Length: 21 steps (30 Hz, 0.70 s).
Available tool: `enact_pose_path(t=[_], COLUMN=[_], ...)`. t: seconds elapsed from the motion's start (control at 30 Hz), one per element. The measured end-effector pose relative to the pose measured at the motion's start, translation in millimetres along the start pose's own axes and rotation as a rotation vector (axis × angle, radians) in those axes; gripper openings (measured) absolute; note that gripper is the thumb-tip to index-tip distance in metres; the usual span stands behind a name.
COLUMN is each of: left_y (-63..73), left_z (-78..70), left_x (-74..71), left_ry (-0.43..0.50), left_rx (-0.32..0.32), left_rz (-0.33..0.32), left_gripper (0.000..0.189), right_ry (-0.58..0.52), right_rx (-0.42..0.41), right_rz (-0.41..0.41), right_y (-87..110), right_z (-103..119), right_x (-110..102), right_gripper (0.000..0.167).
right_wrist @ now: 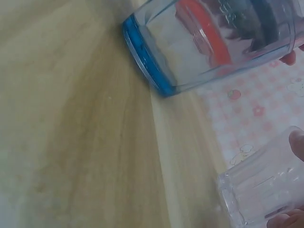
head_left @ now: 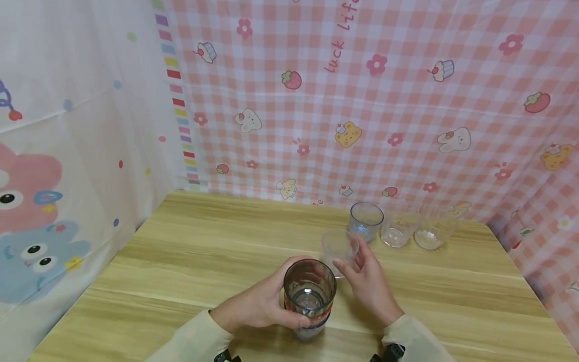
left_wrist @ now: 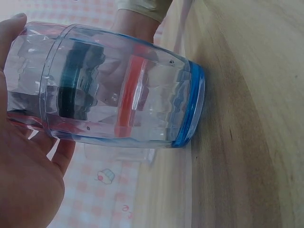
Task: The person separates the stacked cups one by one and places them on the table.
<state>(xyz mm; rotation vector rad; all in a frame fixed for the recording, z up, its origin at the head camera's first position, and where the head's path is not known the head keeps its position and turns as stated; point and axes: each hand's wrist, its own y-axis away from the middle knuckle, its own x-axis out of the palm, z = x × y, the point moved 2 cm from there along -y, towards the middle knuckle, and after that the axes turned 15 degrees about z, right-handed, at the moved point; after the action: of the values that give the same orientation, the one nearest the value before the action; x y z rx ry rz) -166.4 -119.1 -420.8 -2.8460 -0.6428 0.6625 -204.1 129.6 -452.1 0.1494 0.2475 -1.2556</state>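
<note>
One cup stack (head_left: 310, 295), lower centre: left hand (head_left: 268, 300) grips it, right hand (head_left: 368, 281) a clear cup (head_left: 338, 250). Bumping could topple either.

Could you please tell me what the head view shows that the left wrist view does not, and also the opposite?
Only the head view: the right grip around a clear glass, the blue-rimmed glass at the back, the white cloth with cartoon figures, and the smoky rim on top of the stack.

Only the left wrist view: the stack's bright blue base and, side-on through its wall, a dark teal band.

Both: the left grip holding the glass stack, the wooden tabletop and the pink checked cloth.
</note>
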Motion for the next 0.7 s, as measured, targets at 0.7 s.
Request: enact_pose_path(t=[0.7], left_y=[-0.3], left_z=[-2.0], left_x=[1.1], left_ry=[0.026], left_rx=[-0.016], left_rz=[-0.006], left_gripper=[0.093], right_ry=[-0.024], right_rx=[0.077], right_rz=[-0.089], right_y=[-38.2], right_z=[-10.5], right_x=[4.1], right_gripper=[0.076])
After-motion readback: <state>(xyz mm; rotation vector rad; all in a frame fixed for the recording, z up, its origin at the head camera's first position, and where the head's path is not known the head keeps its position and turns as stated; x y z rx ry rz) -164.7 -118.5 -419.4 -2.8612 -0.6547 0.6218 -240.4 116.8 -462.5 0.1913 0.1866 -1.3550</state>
